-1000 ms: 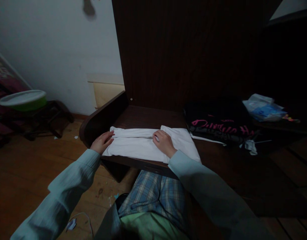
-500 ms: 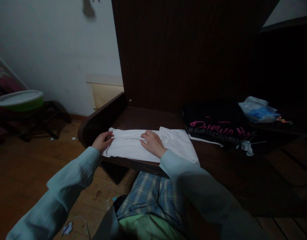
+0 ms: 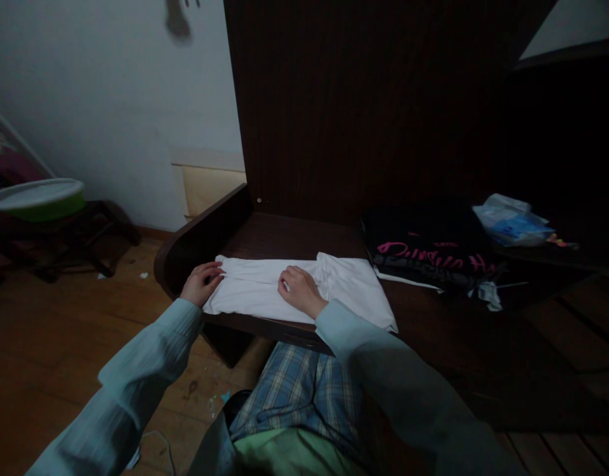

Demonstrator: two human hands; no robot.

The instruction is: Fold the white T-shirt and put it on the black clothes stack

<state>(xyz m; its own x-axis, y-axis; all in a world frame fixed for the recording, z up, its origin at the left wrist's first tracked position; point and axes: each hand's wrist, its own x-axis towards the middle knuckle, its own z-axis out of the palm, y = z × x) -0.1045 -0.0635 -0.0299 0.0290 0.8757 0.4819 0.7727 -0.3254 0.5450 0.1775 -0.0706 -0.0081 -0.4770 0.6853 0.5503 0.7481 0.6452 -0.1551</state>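
A white garment point(image 3: 254, 301) lies folded in a long strip along the front of a dark wooden desk top. It widens into a broader folded part on the right, with a raised fold near the middle. My left hand point(image 3: 201, 283) is at the strip's left end, thumb and fingertips closed on the cloth there. My right hand point(image 3: 300, 289) rests on the middle of the strip with its fingers curled and thumb against them, at the lengthwise fold; the fingertips are partly hidden.
To the right lies a black folded garment point(image 3: 433, 241) with pink lettering, and behind it a blue-and-white plastic packet point(image 3: 512, 221). A raised side board point(image 3: 200, 228) bounds the desk on the left. A green-and-white basin point(image 3: 41, 201) stands on a stool at far left.
My right hand's fingers have curled in from a flatter pose and the fold beneath lies smoother. My left hand has stayed at the strip's left end.
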